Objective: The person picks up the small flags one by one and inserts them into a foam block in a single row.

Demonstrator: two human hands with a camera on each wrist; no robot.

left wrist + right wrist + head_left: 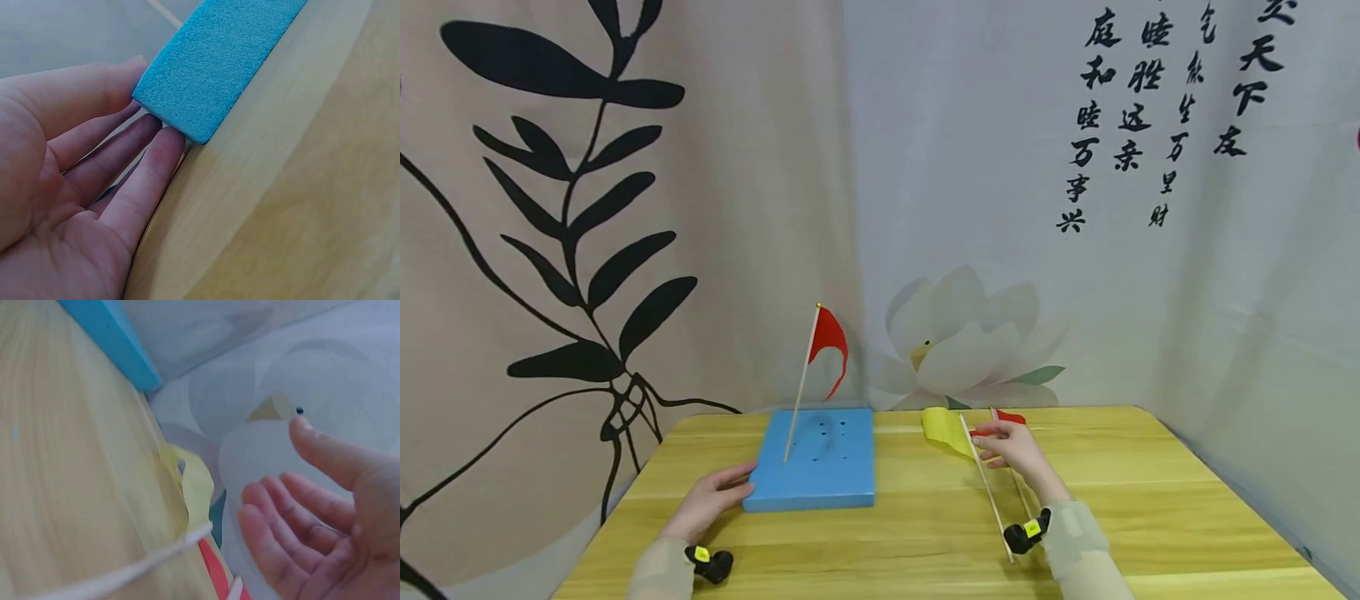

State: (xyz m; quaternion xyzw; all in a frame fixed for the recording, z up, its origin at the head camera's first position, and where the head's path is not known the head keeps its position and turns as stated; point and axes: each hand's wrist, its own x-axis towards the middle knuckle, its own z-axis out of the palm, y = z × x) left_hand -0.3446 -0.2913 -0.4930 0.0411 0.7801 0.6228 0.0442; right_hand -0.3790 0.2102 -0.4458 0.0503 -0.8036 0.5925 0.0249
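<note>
A blue foam board [842, 481] with several small holes lies on the table. Upright in it, near its left side, leans a red pennant [827, 332] on a thin stick. My left hand [709, 502] touches the board's left side, its fingertips against the foam corner [187, 94] in the left wrist view. To the right lies a yellow flag [942, 427] on a pale stick, beside another red flag [1011, 417]. Over these two hovers my right hand [1017, 450], thumb apart from loosely bent fingers and nothing between them, as the right wrist view confirms.
The wooden table [925, 550] has its far edge against a printed curtain [760, 208]. Both flag sticks on the right point toward the table's near side.
</note>
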